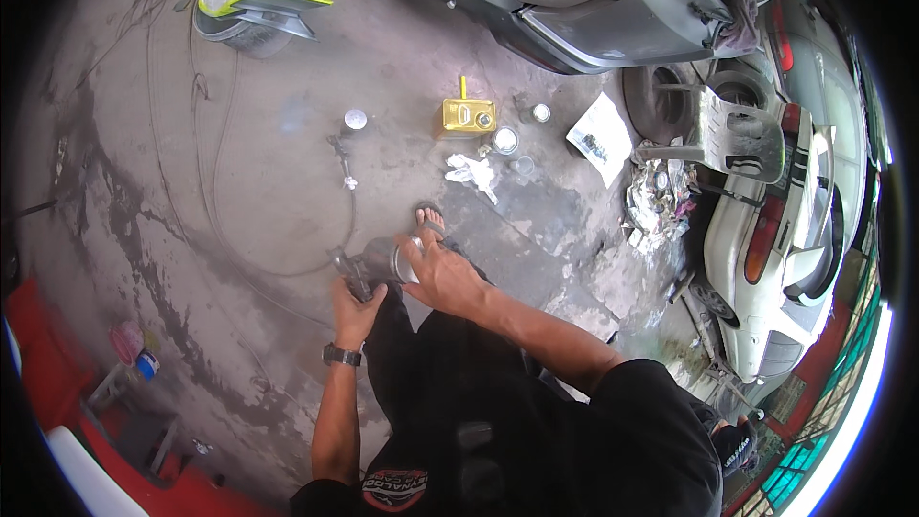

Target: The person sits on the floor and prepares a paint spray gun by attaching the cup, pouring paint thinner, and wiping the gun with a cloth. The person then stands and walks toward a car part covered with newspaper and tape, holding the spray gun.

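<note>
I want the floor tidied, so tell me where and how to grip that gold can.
Probably by what looks like a carrying handle on top of the gold can, reaching down from above: the can appears to stand upright, top face up. Come in from the left, since a round tin crowds its near right corner.

Spray gun (355, 274) in left hand (358, 314); cup (383, 258) to its right, at right hand (446, 278). Floor (287, 182) ahead: tin (467, 119), can (504, 141) just right of it, rag (469, 172) on their near side. Farther right, in order: paper (601, 139), tyre (643, 107), chair (713, 124), car (732, 230). Bucket (227, 33) far ahead, left. Hose (287, 275) on floor, left of spray gun.
</note>
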Demonstrator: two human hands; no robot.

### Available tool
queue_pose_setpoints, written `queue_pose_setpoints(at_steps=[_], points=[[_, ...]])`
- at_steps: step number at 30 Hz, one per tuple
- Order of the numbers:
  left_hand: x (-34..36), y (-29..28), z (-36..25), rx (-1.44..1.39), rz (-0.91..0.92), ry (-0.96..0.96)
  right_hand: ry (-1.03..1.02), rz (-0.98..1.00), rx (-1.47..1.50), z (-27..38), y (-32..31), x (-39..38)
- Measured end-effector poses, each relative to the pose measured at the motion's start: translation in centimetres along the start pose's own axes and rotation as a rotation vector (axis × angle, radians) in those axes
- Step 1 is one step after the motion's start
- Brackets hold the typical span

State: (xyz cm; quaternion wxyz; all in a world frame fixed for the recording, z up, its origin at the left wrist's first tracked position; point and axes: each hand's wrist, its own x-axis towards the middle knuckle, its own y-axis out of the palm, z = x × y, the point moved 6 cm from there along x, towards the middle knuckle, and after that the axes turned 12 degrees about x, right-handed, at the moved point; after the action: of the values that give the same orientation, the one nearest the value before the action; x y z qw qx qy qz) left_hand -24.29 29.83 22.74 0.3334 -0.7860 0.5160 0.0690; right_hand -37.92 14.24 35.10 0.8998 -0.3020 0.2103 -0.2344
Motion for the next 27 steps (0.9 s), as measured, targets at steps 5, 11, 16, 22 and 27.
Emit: queue_pose_setpoints(at_steps=[5,11,16,22,27], points=[[6.9,4.8,4.2,0.081,0.023,-0.007,-0.055,-0.072,0.008,-9.1,2.2,4.5],[16.8,11.8,13.7,0.117,0.179,-0.066,0.17,0.077,0.286,-22.4,8.9,10.0],[23.4,17.6,17.1,0.118,0.262,-0.057,0.153,-0.002,0.266,-31.3,11.7,12.5],[27.9,22.4,21.6,-0.094,0.275,-0.174,0.154,-0.281,0.393,-41.7,14.3,12.0],[30.4,23.6,23.1,-0.168,0.414,-0.092,0.38,-0.484,0.053,-57.6,20.7,6.9]])
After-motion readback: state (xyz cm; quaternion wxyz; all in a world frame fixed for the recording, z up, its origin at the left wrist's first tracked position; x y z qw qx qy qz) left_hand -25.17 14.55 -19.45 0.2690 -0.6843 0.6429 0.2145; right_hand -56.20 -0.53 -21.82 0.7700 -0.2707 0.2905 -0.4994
